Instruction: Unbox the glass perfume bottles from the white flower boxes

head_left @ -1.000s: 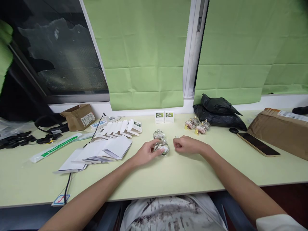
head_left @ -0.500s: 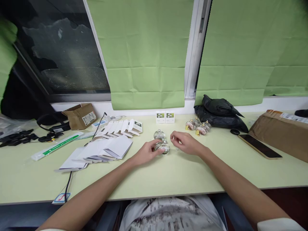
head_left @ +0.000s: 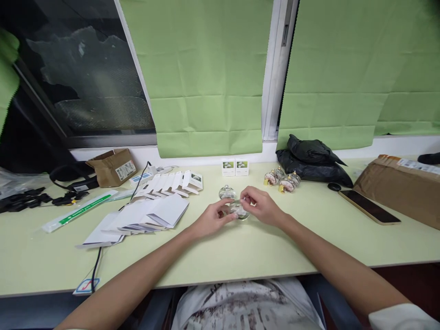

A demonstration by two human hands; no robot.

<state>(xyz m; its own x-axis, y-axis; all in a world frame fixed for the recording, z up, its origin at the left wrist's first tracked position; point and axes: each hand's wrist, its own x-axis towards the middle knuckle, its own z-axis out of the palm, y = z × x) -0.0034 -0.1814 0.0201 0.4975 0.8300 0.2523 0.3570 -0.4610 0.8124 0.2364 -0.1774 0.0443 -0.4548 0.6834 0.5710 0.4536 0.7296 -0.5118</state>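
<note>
My left hand (head_left: 211,218) grips a small clear glass bottle (head_left: 238,210) near the middle of the pale green table (head_left: 240,247). My right hand (head_left: 261,205) has closed in from the right, its fingertips pinching at the top of the same bottle. A second clear glass bottle (head_left: 227,192) stands just behind my hands. Behind it, by the wall, stand two small white boxes (head_left: 235,167) printed with a green picture. To the right of those lies a cluster of several small bottles with yellow caps (head_left: 282,179).
Flat white box blanks (head_left: 144,215) and a row of folded white boxes (head_left: 172,182) lie at the left, with a black cable (head_left: 98,256), a small cardboard box (head_left: 112,167) and headphones (head_left: 68,176). A black bag (head_left: 311,160), a phone (head_left: 368,206) and a brown parcel (head_left: 402,188) lie at the right.
My right hand moved left from the bare table and now touches the bottle that my left hand has kept holding. The bottle shifted slightly to the right.
</note>
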